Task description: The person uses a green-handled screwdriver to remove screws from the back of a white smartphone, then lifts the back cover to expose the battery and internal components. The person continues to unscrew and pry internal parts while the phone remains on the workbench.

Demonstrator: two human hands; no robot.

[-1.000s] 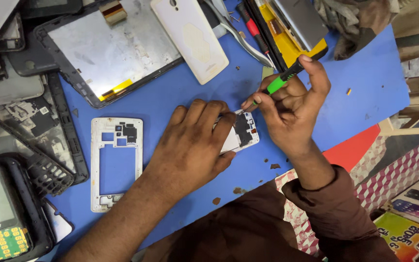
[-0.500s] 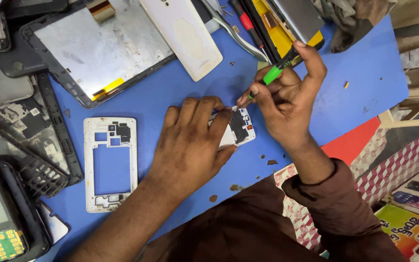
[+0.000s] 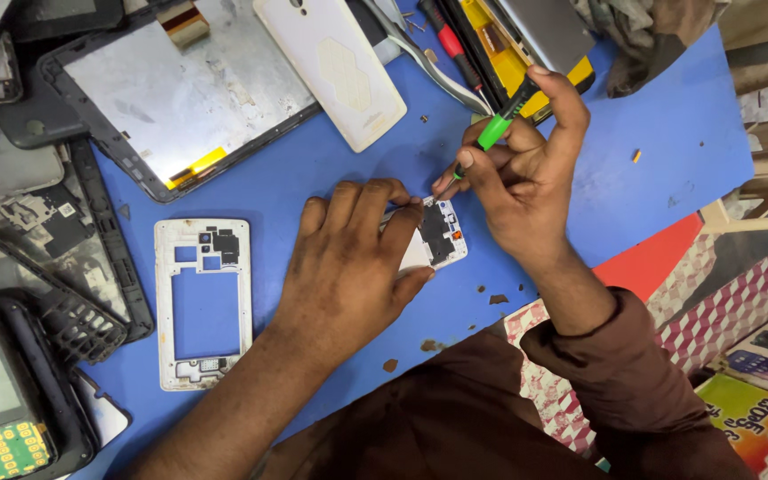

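Blue surface (image 3: 668, 133), cluttered along its far edge and left side: grey tablet panel (image 3: 180, 98), white back cover (image 3: 340, 71), white phone frame (image 3: 204, 302) lying flat near the left edge.

Kept the left hand (image 3: 348, 258) spread palm-down over the small opened phone (image 3: 442, 236) near the middle of the surface, fingers grasping its far end, only the right end with its dark board left showing. Pinched the green-handled screwdriver (image 3: 495, 132) in the right hand (image 3: 526, 187), thumb and fingers clenched round the shaft, index finger arched over the top.

And the change: tilted the screwdriver steeper than a second ago and walked the tip in, from beside the phone to right on its far edge, just at the left fingertips. Stretched those left fingers further along that edge too. Closed the gap between the two hands almost entirely. Held the phone in the same spot on the surface throughout, pinned, not lifted.

By the look of it, settled tip-to-part contact at that far corner, with the phone braced for it. Could not make out the exact point under the tip.
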